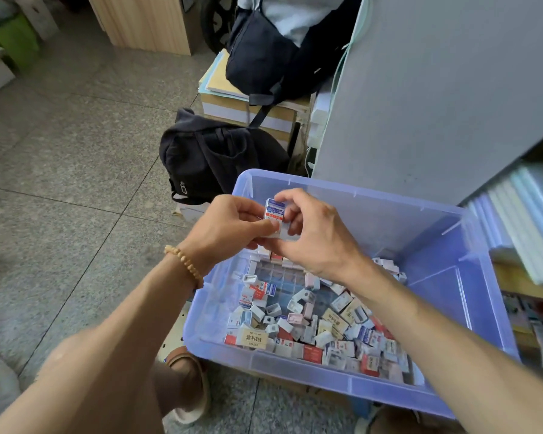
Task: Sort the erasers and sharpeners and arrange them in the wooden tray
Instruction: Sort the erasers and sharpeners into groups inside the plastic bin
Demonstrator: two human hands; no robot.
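mostly grey speckled floor tiles [76, 158] w/ purple bin [445, 308], black backpack [213, 155]

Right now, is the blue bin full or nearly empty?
Partly filled: erasers cover only the bottom of the bin, whose walls rise bare above.
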